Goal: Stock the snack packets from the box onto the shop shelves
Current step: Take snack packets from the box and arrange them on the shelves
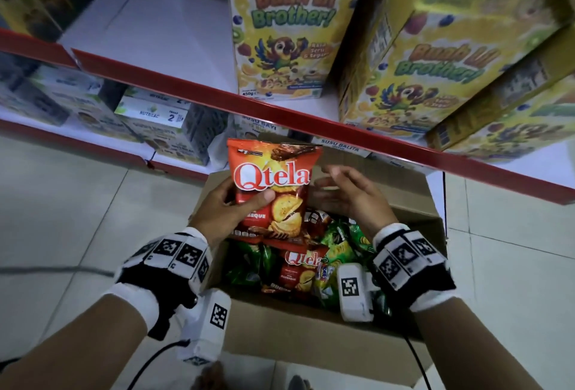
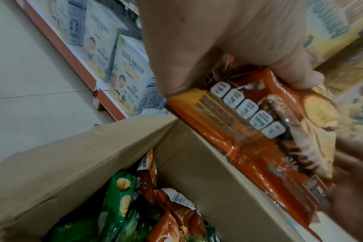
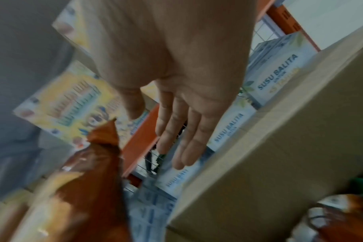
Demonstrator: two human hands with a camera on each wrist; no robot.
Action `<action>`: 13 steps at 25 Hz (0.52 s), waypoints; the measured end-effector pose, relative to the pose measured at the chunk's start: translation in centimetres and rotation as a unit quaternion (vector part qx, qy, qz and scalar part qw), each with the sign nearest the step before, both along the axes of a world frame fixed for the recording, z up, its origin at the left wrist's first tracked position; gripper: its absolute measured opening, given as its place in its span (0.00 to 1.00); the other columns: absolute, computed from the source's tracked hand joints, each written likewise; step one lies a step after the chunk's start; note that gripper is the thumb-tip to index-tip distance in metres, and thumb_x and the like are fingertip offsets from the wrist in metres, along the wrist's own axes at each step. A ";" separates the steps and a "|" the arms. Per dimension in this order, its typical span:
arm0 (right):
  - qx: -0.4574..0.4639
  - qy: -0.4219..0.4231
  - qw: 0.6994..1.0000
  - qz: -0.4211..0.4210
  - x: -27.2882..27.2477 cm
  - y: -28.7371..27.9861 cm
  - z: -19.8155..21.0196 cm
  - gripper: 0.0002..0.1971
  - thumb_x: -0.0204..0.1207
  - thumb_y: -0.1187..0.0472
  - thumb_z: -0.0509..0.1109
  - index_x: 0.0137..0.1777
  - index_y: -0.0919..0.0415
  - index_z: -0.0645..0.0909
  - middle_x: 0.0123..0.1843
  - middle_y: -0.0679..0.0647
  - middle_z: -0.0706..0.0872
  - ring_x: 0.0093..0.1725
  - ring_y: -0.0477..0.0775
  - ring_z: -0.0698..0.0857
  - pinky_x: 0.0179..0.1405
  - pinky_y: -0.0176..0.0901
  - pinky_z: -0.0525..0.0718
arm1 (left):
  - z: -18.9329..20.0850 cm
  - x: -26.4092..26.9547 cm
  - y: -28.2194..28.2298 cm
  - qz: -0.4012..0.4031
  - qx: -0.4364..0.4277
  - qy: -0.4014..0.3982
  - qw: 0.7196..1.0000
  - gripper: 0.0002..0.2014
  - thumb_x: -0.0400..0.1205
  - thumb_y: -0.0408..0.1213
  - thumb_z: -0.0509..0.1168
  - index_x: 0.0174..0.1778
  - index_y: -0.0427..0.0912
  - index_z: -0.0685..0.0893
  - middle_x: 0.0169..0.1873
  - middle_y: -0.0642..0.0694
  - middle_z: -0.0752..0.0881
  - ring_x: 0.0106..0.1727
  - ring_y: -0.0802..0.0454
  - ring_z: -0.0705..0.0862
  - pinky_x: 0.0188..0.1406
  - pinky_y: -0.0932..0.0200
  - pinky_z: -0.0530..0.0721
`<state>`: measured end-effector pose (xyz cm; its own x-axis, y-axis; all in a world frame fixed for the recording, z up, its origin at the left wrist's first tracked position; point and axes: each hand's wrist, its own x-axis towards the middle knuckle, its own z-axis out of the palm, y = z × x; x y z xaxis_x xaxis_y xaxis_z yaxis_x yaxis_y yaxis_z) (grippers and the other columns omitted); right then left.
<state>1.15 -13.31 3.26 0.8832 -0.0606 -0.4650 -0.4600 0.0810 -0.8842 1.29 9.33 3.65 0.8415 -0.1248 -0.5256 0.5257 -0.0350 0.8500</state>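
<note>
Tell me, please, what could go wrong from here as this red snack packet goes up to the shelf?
The left hand alone holds the red packet, low on its side, so it could slip back into the box. The right hand is open beside it, holding nothing. The cereal boxes crowd the shelf above, so one might get knocked.

Head-down view; close wrist views.

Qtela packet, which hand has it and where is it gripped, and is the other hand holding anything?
The left hand grips the red Qtela packet at its left edge, thumb across the front. The right hand is open beside it, holding nothing.
</note>
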 end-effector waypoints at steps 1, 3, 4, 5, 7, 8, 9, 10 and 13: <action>-0.058 0.015 0.998 0.013 0.1 -0.4 -1.9 0.09 0.79 0.55 0.68 0.55 0.58 0.83 0.47 0.52 0.91 0.49 0.58 0.90 0.50 0.52 0.88 | -0.7 0.2 0.2 0.020 0.003 0.003 1.000 0.19 0.61 0.48 0.77 0.47 0.59 0.85 0.37 0.60 0.91 0.37 0.63 0.90 0.26 0.70 0.84; -0.227 0.050 0.968 0.091 0.1 -1.4 -6.6 0.07 0.80 0.59 0.67 0.55 0.56 0.83 0.51 0.54 0.89 0.54 0.62 0.87 0.55 0.54 0.85 | -2.5 0.5 0.5 0.047 0.004 0.001 0.999 0.18 0.62 0.47 0.78 0.48 0.60 0.85 0.39 0.59 0.91 0.38 0.62 0.90 0.28 0.69 0.85; -0.313 0.075 0.935 0.147 0.0 -1.9 -9.0 0.10 0.79 0.57 0.69 0.58 0.55 0.83 0.55 0.55 0.88 0.57 0.61 0.86 0.57 0.52 0.84 | -3.5 0.6 0.6 0.055 0.006 0.000 0.998 0.19 0.62 0.47 0.77 0.49 0.59 0.86 0.40 0.59 0.91 0.38 0.62 0.90 0.28 0.68 0.85; -0.379 0.098 0.898 0.202 0.0 -2.2 -11.3 0.15 0.77 0.54 0.70 0.63 0.54 0.81 0.58 0.56 0.88 0.59 0.60 0.85 0.58 0.48 0.83 | -4.4 0.8 0.7 0.062 0.009 -0.002 0.998 0.19 0.62 0.46 0.78 0.49 0.58 0.86 0.40 0.59 0.90 0.38 0.63 0.90 0.28 0.69 0.85; -0.437 0.123 0.849 0.269 0.2 -2.5 -15.3 0.27 0.73 0.48 0.74 0.72 0.49 0.75 0.63 0.57 0.85 0.61 0.60 0.84 0.53 0.38 0.77 | -6.1 1.3 1.1 0.074 0.023 -0.011 0.997 0.19 0.64 0.45 0.78 0.51 0.57 0.85 0.39 0.61 0.90 0.36 0.66 0.89 0.26 0.71 0.84; -0.443 0.127 0.842 0.282 0.4 -2.6 -16.9 0.32 0.70 0.48 0.76 0.75 0.47 0.71 0.66 0.57 0.84 0.63 0.60 0.83 0.52 0.37 0.75 | -6.7 1.5 1.3 0.078 0.028 -0.016 0.996 0.19 0.65 0.44 0.77 0.52 0.57 0.85 0.39 0.61 0.89 0.35 0.67 0.89 0.25 0.72 0.83; -0.443 0.130 0.836 0.296 0.5 -2.6 -18.5 0.37 0.68 0.50 0.78 0.77 0.47 0.68 0.70 0.56 0.80 0.66 0.59 0.81 0.55 0.36 0.75 | -7.4 1.7 1.6 0.081 0.033 -0.017 0.996 0.20 0.65 0.45 0.77 0.53 0.57 0.84 0.39 0.62 0.89 0.35 0.67 0.89 0.25 0.72 0.83; -0.443 0.131 0.830 0.312 0.5 -2.4 -20.0 0.42 0.66 0.52 0.79 0.79 0.48 0.64 0.75 0.55 0.76 0.70 0.57 0.78 0.60 0.35 0.73 | -8.0 1.9 1.8 0.083 0.039 -0.016 0.996 0.21 0.63 0.47 0.77 0.53 0.57 0.84 0.38 0.62 0.89 0.34 0.66 0.89 0.25 0.72 0.83; -0.451 0.095 0.820 0.339 0.1 -2.4 -22.7 0.46 0.63 0.53 0.81 0.81 0.54 0.62 0.80 0.54 0.68 0.77 0.55 0.69 0.76 0.39 0.65 | -9.1 2.1 2.3 0.083 0.045 -0.007 0.996 0.25 0.55 0.55 0.76 0.49 0.58 0.85 0.34 0.63 0.91 0.35 0.64 0.90 0.26 0.71 0.84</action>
